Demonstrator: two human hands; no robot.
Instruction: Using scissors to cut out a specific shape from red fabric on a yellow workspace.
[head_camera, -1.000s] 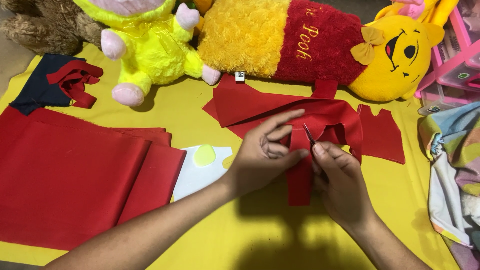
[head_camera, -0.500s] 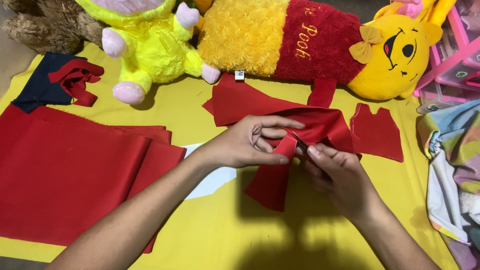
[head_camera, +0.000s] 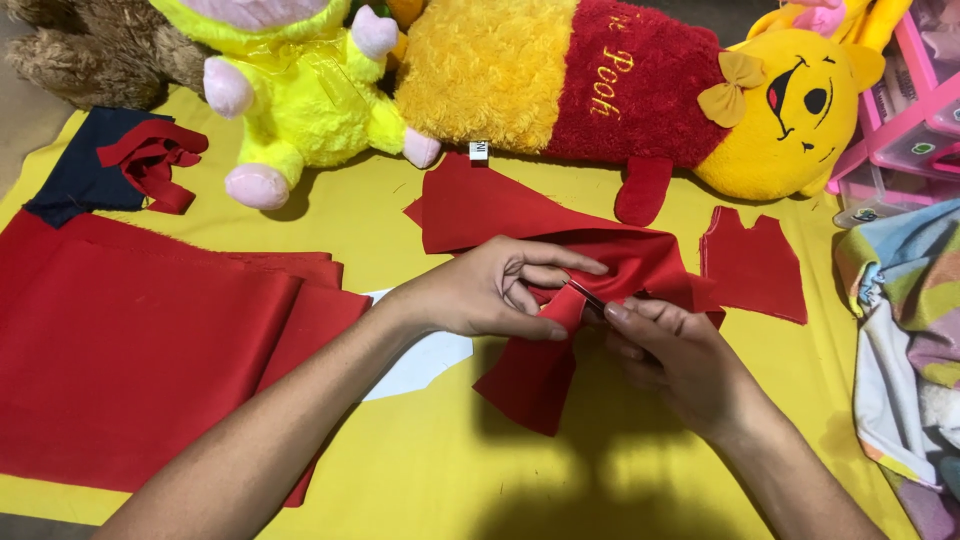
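Right now a bunched red fabric piece (head_camera: 560, 330) sits between both hands, lifted a little off the yellow sheet (head_camera: 420, 470) so its lower flap hangs free below the fingers. The left hand (head_camera: 490, 295) is pinching a fold of it, thumb under and fingers curled over the top, which seems meant to hold the layers together. The right hand (head_camera: 665, 350) comes in from the other side, fingertips closed on the same fold and on a thin dark sliver (head_camera: 588, 297); it may be a pin or needle, too small to tell. Both hands are grasping, neither is released.

Just beyond the hands, one flat red cut piece (head_camera: 480, 205) spreads under the worked fabric. Off to the far side of the right hand lies one small red piece (head_camera: 755, 265) shaped like a tiny vest, flat and apart. Beside the left forearm, one white paper shape (head_camera: 425, 360) peeks out, partly covered by the arm. Further out past the left arm, a stack of folded red cloth (head_camera: 150, 350); I count at least two layers. Beyond that, one dark blue scrap (head_camera: 75, 175) with a red strip tangle (head_camera: 150, 160) on it.

Along the far edge, three plush toys: one brown (head_camera: 90, 55), one bright yellow with pink feet (head_camera: 300, 90), one long yellow-and-red bear (head_camera: 640, 90). Past the right hand, one patterned cloth (head_camera: 905, 330) and pink plastic drawers (head_camera: 905, 110).
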